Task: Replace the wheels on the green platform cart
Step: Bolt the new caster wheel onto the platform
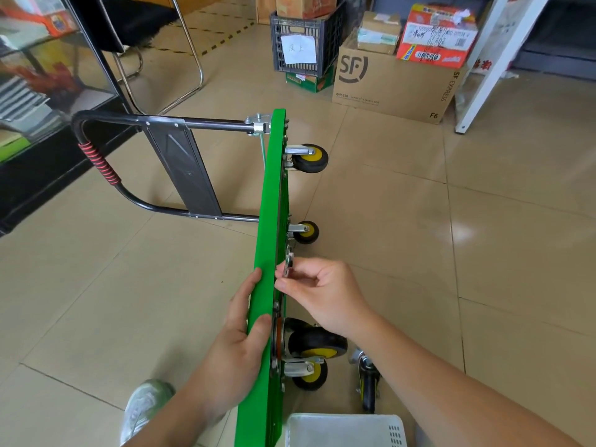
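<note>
The green platform cart stands on its side edge on the tiled floor, its black handle lying out to the left. Casters with yellow hubs stick out to the right: one at the far end, one in the middle, and two near me. My left hand grips the platform's upper edge, fingers on the left face and thumb over the rim. My right hand pinches a small metal tool or fitting against the underside.
A loose caster lies on the floor near my right forearm. A white plastic basket sits at the bottom. Cardboard boxes, a grey crate and a chair stand behind. My shoe is at lower left.
</note>
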Motion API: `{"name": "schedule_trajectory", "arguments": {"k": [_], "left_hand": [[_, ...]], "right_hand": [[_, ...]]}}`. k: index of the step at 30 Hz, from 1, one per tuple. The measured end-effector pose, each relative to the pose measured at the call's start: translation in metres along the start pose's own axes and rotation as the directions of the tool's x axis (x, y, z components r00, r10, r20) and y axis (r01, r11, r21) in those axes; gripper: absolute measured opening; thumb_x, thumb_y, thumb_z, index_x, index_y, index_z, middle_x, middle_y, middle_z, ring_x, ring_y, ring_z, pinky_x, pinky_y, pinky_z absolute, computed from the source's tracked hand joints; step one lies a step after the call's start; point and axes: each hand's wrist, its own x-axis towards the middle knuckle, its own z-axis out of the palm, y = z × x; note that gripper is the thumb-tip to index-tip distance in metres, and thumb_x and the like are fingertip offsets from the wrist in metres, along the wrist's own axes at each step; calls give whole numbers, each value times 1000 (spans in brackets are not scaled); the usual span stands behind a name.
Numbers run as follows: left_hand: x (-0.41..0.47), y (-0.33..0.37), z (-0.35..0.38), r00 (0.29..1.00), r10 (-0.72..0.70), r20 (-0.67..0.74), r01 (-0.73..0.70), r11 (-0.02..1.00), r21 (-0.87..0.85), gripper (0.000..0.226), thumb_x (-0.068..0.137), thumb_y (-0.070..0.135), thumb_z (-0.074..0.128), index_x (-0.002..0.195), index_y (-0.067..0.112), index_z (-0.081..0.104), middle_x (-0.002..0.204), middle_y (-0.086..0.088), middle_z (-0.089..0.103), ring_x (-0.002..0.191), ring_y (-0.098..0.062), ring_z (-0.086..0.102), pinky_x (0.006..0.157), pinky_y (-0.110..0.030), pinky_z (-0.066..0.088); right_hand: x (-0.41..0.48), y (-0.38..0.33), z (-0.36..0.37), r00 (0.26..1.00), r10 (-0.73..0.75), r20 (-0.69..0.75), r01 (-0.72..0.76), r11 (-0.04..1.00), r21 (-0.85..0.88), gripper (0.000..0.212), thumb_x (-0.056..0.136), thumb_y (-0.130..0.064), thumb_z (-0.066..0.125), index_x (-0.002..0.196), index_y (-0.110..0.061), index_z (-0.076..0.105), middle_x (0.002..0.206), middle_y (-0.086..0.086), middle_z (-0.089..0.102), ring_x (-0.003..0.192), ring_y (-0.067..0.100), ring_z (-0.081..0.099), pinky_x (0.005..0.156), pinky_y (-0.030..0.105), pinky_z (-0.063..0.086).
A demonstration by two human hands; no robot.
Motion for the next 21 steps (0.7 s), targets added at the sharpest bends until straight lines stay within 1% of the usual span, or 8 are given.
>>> {"name": "schedule_trajectory", "arguments": {"k": [4,6,9,12,16,18,20,21], "left_hand": [[0,0,0,1000,-9,-5,9,1000,5,63,107,15,43,146,61,25,156,20,39,142,-1,41,124,-39,30],[0,0,1,1000,-13,-4,13,1000,1,63,107,16,43,146,61,25,156,21,39,141,0,41,124,-38,30],[1,-1,1,1000,-7,-8,7,1000,-5,62,107,16,44,147,61,27,156,19,40,142,-2,42,124,-40,31],[1,-3,1,1000,-7,-11,7,1000,-16,62,107,14,44,146,60,27,156,18,40,143,-5,42,124,-42,31],[2,-6,0,1000,-10,-2,10,1000,-12,63,107,17,44,143,66,26,155,25,37,142,-1,42,123,-42,32],[3,-6,0,1000,-9,5,9,1000,-17,63,107,20,44,140,72,26,154,29,36,141,2,42,123,-41,33],[4,-8,0,1000,-4,6,4,999,-43,58,106,30,46,138,75,28,154,27,38,142,-3,43,122,-43,34],[5,-9,0,1000,-6,8,6,998,-57,57,101,35,47,138,75,29,154,26,39,142,-5,44,122,-44,34]], "right_hand": [[-5,6,-2,999,-12,-34,13,1000,4,20,85,-9,77,92,-27,80,101,-7,79,99,9,74,90,22,56],[-2,6,-2,999,-10,-33,10,1000,6,18,83,-15,79,93,-30,80,101,-8,79,98,8,74,89,20,56],[7,7,-2,1000,10,-14,-10,1000,11,19,80,-24,79,93,-38,81,100,-9,79,97,10,75,88,23,58],[13,17,-2,999,33,-15,-33,999,31,32,83,-15,77,93,-45,79,98,-8,79,94,10,75,86,25,59],[21,27,-1,998,60,-3,-60,995,76,27,82,-21,75,98,-42,80,100,-3,79,97,14,76,86,26,59],[25,30,-2,997,69,19,-70,995,74,24,80,-26,75,99,-41,80,102,-2,79,98,17,76,86,28,59],[30,33,-3,996,76,38,-78,994,73,24,78,-32,75,101,-39,80,102,-1,79,98,18,76,86,29,60],[31,36,-4,996,83,32,-86,994,75,24,78,-34,75,101,-39,80,102,-1,79,98,19,76,85,30,60]]}}
